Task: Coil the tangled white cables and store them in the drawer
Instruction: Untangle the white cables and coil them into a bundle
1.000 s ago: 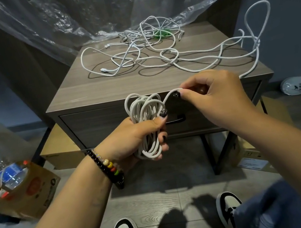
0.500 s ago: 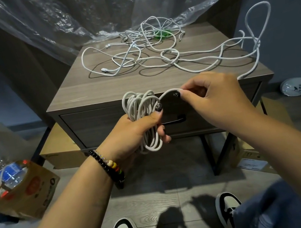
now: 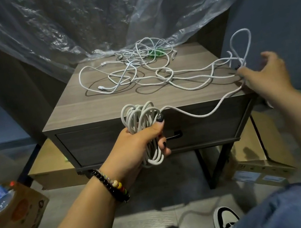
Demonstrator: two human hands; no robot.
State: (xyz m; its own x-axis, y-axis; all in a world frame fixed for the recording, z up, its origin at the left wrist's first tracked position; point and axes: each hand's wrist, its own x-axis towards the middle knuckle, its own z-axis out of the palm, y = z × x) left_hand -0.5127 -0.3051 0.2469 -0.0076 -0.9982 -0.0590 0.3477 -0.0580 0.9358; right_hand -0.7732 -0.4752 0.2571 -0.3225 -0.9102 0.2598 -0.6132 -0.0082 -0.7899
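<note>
Left hand (image 3: 140, 141) clenches the coiled white cable (image 3: 140, 119) at centre frame — right hand (image 3: 264, 73) pinches its loose strand (image 3: 201, 113) at right.

Left hand (image 3: 140, 141) fisted, thumb up; right hand (image 3: 264, 74) outstretched, fingers (image 3: 243, 72) pinching.

The right hand (image 3: 264, 73) has moved away from the left hand (image 3: 140, 141), out to the right corner of the counter (image 3: 89, 112). The white cable (image 3: 201, 112) between the 2 hands is now long and sags in front of the drawer (image 3: 207, 128).
</note>
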